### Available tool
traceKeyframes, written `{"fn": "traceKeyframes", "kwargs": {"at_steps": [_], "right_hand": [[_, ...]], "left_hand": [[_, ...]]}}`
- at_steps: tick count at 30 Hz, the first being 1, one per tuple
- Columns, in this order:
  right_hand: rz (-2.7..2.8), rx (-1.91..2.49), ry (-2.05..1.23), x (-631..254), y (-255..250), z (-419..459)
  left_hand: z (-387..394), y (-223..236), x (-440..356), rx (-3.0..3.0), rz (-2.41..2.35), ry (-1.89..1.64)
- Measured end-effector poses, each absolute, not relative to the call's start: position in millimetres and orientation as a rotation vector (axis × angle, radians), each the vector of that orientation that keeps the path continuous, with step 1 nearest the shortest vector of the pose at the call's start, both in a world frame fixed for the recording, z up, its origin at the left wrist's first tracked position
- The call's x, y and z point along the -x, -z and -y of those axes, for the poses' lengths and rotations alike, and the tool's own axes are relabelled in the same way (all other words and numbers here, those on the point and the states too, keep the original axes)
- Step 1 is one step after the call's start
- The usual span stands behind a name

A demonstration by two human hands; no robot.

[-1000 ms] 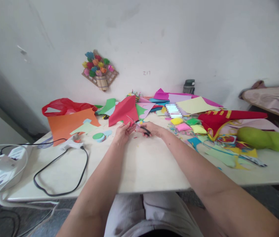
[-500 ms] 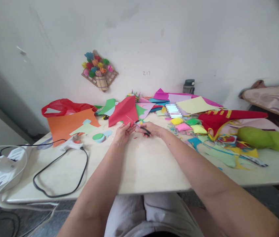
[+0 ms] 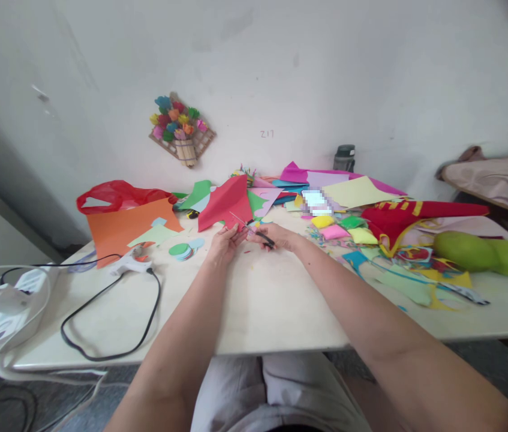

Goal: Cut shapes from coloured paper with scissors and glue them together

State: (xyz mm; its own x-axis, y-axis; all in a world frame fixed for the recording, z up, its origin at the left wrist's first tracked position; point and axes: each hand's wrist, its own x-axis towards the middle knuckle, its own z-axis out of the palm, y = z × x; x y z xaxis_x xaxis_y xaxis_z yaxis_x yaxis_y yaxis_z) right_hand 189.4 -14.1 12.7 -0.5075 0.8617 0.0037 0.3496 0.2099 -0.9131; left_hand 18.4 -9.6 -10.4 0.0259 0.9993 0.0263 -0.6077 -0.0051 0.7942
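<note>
Bright rectangle (image 3: 317, 203), pixelated beyond reading.

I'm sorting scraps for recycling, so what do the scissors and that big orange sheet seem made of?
Scissors: probably dark plastic handles, going by their black look; blades likely metal, thin and greyish.
Orange sheet: likely matte craft paper, flat, even-coloured, without shine.

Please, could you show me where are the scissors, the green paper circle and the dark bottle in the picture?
Scissors (image 3: 266, 240): head view, on the black handle.
Green paper circle (image 3: 179, 249): head view, on its upper face.
Dark bottle (image 3: 344, 161): head view, on its body.
</note>
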Motion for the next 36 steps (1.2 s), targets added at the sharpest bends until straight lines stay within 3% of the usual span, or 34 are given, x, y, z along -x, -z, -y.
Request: {"fn": "traceKeyframes", "kwargs": {"at_steps": [36], "right_hand": [[1.927, 1.072, -1.324, -189.3, -15.1, 18.8]], "left_hand": [[10.3, 8.7, -18.1, -0.742, -0.686, -1.428]]}}
